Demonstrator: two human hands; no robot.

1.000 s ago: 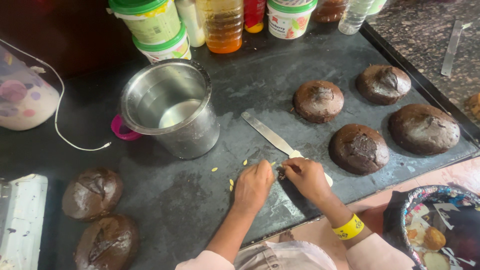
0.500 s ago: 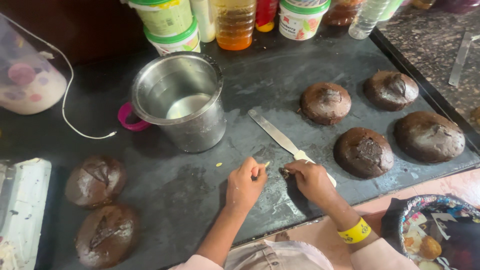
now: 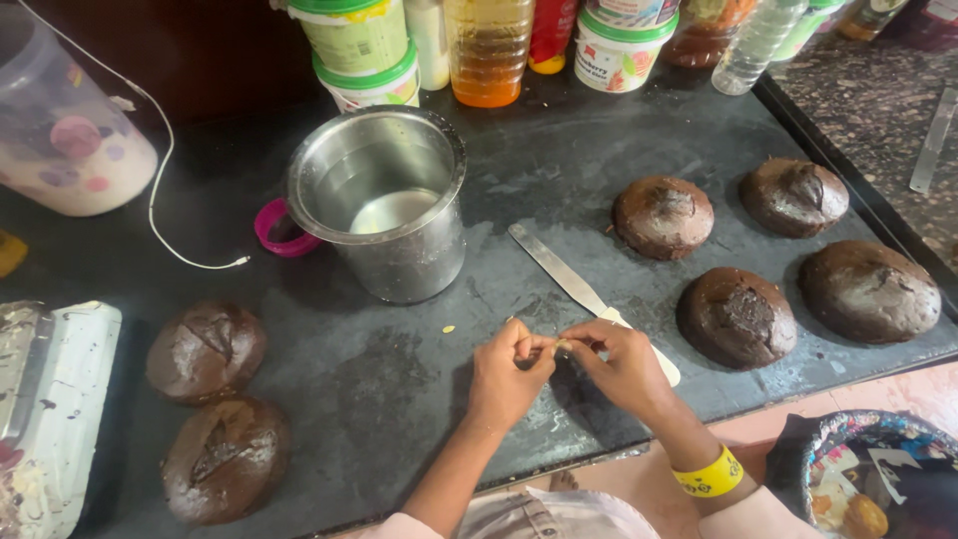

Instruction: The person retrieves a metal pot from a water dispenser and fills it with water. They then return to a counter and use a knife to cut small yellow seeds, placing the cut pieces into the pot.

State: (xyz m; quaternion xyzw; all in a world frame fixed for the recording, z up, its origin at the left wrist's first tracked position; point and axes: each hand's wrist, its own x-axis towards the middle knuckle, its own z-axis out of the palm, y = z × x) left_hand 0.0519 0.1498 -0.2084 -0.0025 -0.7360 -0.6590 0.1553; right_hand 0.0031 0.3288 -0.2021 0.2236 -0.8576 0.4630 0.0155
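Small pale morsel (image 3: 564, 346) pinched between both hands just above the dark counter (image 3: 399, 399); left hand (image 3: 509, 371) and right hand (image 3: 621, 361) closed on it; palette knife (image 3: 559, 274) underneath; steel pot (image 3: 384, 200) near; keep fingertips tight, pulls gentle.

Kitchen, likely a home baking setup. Dark stone surface (image 3: 599, 140) carries round chocolate cakes: four to the right of the hands (image 3: 738, 314), two to their left (image 3: 205, 349). Steel pot (image 3: 384, 200) sits just beyond the hands, palette knife (image 3: 569, 284) beside it. Past that, along the back edge: plastic tubs with green lids (image 3: 359, 45), a bottle of amber oil (image 3: 489, 45), a clear water bottle (image 3: 753, 40). Far left: icing-smeared white tray (image 3: 55, 399).
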